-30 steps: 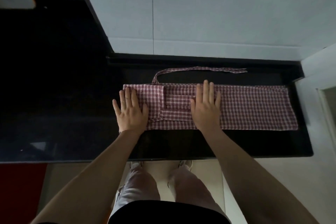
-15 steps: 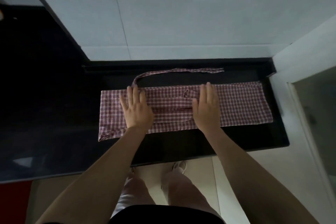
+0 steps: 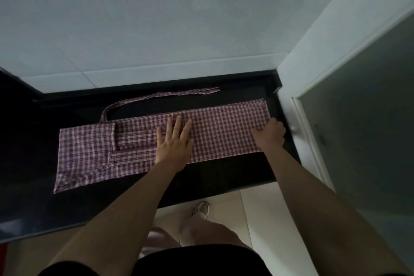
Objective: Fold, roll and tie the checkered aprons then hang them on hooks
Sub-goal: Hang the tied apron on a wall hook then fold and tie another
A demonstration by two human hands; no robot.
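Note:
A red-and-white checkered apron [image 3: 219, 127], folded into a long strip, lies flat along the black counter [image 3: 212, 177]. Its strap [image 3: 161, 96] trails loose behind it toward the wall. My left hand [image 3: 174, 141] presses flat on the middle of the strip with straight, spread fingers. My right hand [image 3: 270, 133] is at the strip's right end, its fingers curled onto the cloth edge there. The fingertips of that hand are hidden, so the grip on the cloth is unclear.
A pale tiled wall [image 3: 156, 29] rises behind the counter. A white door frame [image 3: 302, 119] and grey door [image 3: 358, 119] stand close on the right, near my right hand. The counter runs on dark to the left. My legs and a shoe [image 3: 201, 208] show below its front edge.
Both hands slid rightward along the strip: the left from the left part to the middle, the right from the middle to the right end, where its fingers curled. My view swung right.

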